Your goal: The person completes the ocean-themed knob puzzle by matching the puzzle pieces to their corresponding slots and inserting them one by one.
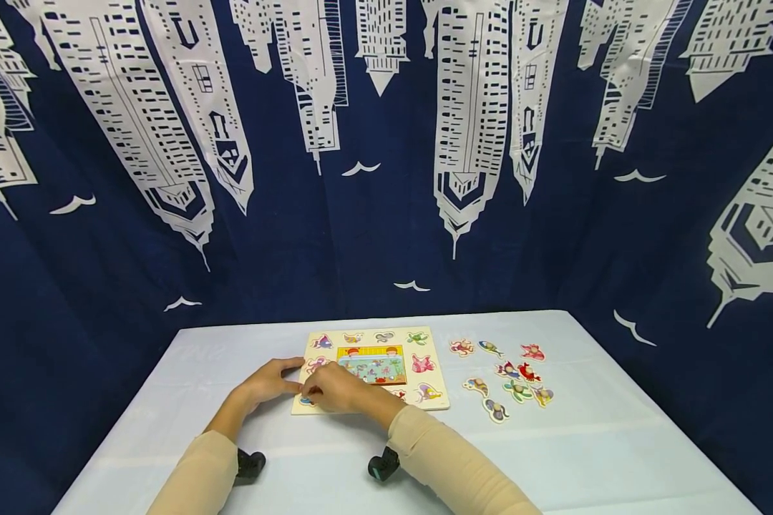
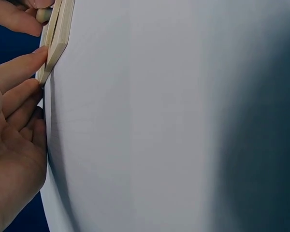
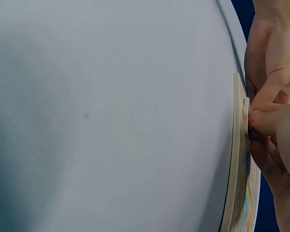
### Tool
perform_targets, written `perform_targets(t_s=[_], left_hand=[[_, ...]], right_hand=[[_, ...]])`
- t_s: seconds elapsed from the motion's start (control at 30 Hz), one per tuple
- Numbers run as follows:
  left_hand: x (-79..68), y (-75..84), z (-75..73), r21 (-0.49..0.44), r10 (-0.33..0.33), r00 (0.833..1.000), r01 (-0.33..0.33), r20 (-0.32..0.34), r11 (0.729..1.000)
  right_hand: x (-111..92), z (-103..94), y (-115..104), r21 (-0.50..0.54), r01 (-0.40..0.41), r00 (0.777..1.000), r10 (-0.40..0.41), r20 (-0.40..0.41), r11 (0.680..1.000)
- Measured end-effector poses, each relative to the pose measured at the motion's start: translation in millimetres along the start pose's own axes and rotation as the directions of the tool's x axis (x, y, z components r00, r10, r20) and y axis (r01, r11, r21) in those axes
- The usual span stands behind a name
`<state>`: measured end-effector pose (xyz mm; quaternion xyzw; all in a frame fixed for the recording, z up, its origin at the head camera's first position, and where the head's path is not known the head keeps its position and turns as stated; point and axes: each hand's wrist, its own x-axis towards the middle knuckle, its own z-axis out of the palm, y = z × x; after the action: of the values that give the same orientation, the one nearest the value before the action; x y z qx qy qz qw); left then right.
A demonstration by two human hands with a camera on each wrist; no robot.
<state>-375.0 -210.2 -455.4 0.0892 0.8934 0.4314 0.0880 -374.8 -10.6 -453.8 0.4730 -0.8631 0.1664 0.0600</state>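
A wooden peg puzzle board (image 1: 439,402) with sea-creature pictures lies on the table. My right hand (image 1: 338,388) reaches over its near left corner and pinches a knobbed puzzle piece (image 3: 246,116) low against the board. The piece's picture is mostly hidden by the fingers; part of a round wooden knob (image 2: 42,16) shows in the left wrist view. At the board's left edge, my left hand (image 1: 272,380) rests with thumb and forefinger spread apart, the thumb tip right at the corner beside the right fingertips.
Right of the board lie several loose puzzle pieces, among them a red crab (image 1: 528,372), a green turtle (image 1: 518,390) and a seahorse-like piece (image 1: 476,387). A white cloth covers the table (image 1: 322,472). Behind it hangs a dark blue curtain (image 1: 283,272) printed with buildings.
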Motion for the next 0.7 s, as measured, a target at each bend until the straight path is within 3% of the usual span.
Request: perform_targets(t_s=[0.3,0.7], left_hand=[[1.8,-2.6,-0.1,0.002,0.009,1.0,-0.009,-0.002,1.0],[0.7,-1.3,0.8,-0.001,0.003,1.0,-0.003,-0.001,1.0]], right_hand=[[-1,2.2,0,-0.041,-0.045,0.999,0.046,0.008,0.998],[-11,-6.5,5,0.05,-0.067,0.998,0.068,-0.013,0.996]])
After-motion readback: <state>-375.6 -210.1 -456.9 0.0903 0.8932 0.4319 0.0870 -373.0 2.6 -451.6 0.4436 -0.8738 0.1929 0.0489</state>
